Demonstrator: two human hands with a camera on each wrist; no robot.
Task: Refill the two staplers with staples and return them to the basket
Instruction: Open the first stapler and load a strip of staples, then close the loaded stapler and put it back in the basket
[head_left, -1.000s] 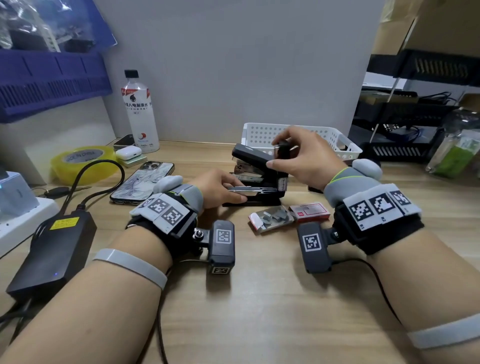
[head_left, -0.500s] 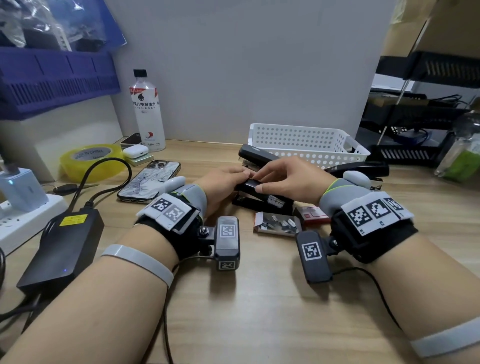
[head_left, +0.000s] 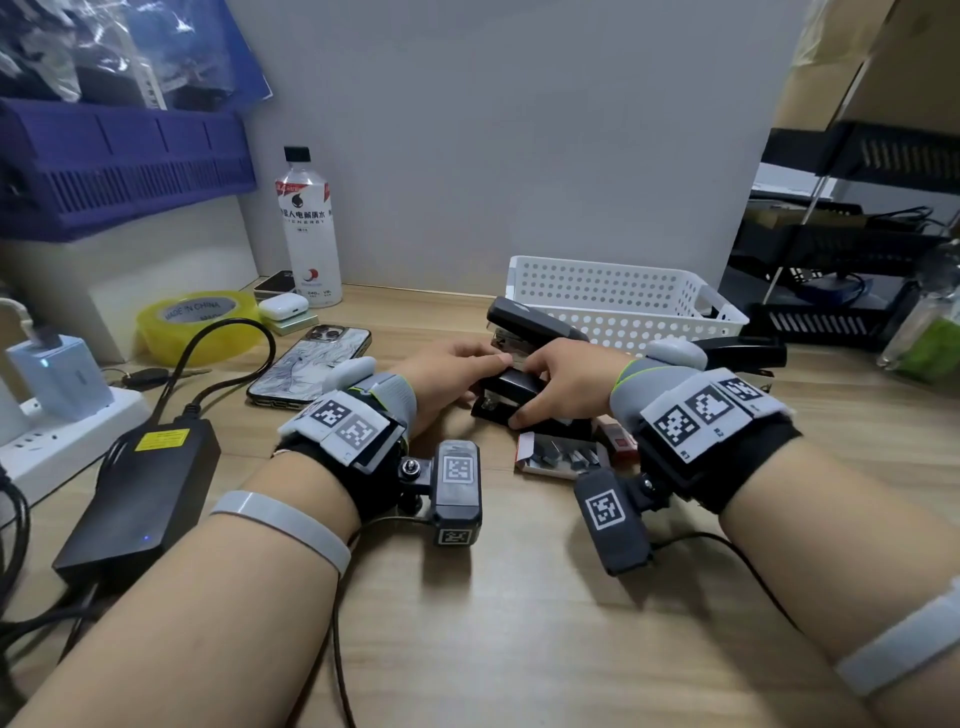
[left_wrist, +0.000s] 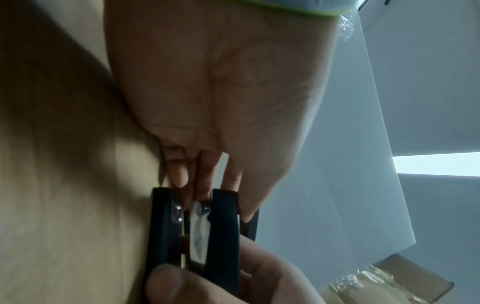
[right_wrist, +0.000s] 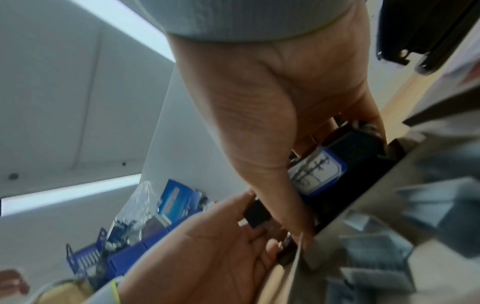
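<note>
A black stapler (head_left: 511, 387) lies open on the wooden desk, its lid (head_left: 535, 322) raised toward the white basket (head_left: 597, 286). My left hand (head_left: 488, 371) pinches the stapler's front end, thumb on top. My right hand (head_left: 524, 395) grips the body from above, thumb at the near side. In the left wrist view the stapler (left_wrist: 223, 226) shows end-on with metal between its black parts. The right wrist view shows its labelled side (right_wrist: 314, 170). A second black stapler (head_left: 743, 353) lies behind my right wrist. An open box of staples (head_left: 561, 457) sits just below the hands.
A red staple box (head_left: 618, 439) lies beside the open one. A phone (head_left: 311, 369), tape roll (head_left: 197, 322), water bottle (head_left: 309, 228), black power adapter (head_left: 140, 499) and power strip (head_left: 47, 441) fill the left side. Black shelves (head_left: 841, 270) stand at the right.
My right hand has come down from the raised rear part onto the stapler's body. My left hand has shifted from the magazine's side to its front end.
</note>
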